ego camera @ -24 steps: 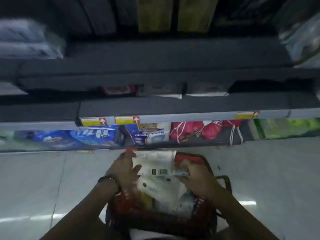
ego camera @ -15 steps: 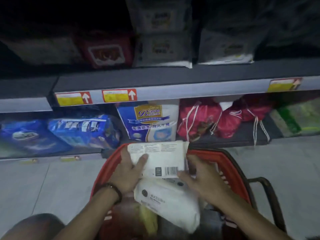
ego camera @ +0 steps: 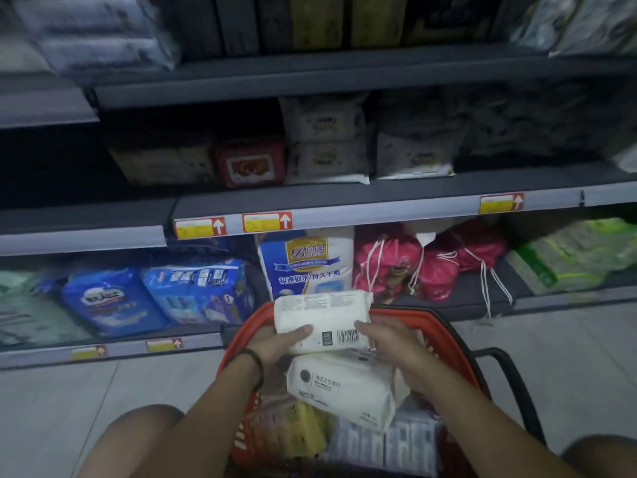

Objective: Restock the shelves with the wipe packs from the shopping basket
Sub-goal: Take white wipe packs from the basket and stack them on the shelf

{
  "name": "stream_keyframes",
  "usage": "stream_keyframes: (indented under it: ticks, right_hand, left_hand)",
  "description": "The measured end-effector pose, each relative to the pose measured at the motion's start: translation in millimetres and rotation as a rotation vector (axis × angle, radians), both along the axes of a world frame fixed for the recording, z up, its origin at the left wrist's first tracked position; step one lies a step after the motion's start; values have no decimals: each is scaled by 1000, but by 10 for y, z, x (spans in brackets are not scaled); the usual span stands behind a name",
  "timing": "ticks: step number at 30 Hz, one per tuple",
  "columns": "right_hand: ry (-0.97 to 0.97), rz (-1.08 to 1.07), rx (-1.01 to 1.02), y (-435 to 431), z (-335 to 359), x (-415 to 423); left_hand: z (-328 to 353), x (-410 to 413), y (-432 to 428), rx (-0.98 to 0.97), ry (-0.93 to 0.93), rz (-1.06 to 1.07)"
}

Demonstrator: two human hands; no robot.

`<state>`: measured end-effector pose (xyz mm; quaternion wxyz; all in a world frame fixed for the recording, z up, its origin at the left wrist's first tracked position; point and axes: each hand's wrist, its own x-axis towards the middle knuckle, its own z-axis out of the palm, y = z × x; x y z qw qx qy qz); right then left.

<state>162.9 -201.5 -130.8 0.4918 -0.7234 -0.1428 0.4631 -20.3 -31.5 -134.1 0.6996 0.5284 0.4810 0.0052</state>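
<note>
Just below the centre of the frame, the left hand (ego camera: pixel 275 345) and the right hand (ego camera: pixel 389 343) each close around an end of a white wipe pack (ego camera: pixel 322 320), thumbs on top over its barcode face and the remaining fingers curled under, so it is held lifted clear above the red shopping basket (ego camera: pixel 444 326). The step in hand appears to be carrying this pack up to the middle shelf (ego camera: pixel 379 196), where similar pale packs (ego camera: pixel 325 141) are stacked in the centre of the frame. To do it well, keep the pack level, support the soft wrapper from beneath rather than squeezing it, and slide it in flat on or beside the matching stack without nudging the red tub (ego camera: pixel 251 163) to its left. The basket, in the lower middle of the frame, holds a second white pack (ego camera: pixel 344 388) lying on top, a yellowish packet (ego camera: pixel 303 432) at lower left and what may be a pale blue-white bundle (ego camera: pixel 389 446) lower down, though the dim light leaves that uncertain.
</note>
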Motion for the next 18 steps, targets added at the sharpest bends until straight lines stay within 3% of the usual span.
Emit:
stream_keyframes:
  ticks: [10, 15, 18]
  right_hand:
    - [182, -165, 190, -46, 216, -106]
    - [269, -197, 376, 40, 515, -65]
    - [347, -180, 341, 17, 715, -50]
  left_hand:
    - [258, -32, -179, 292, -145, 21]
    - [461, -120, -140, 396, -358, 94]
    - [650, -113, -181, 386, -514, 103]
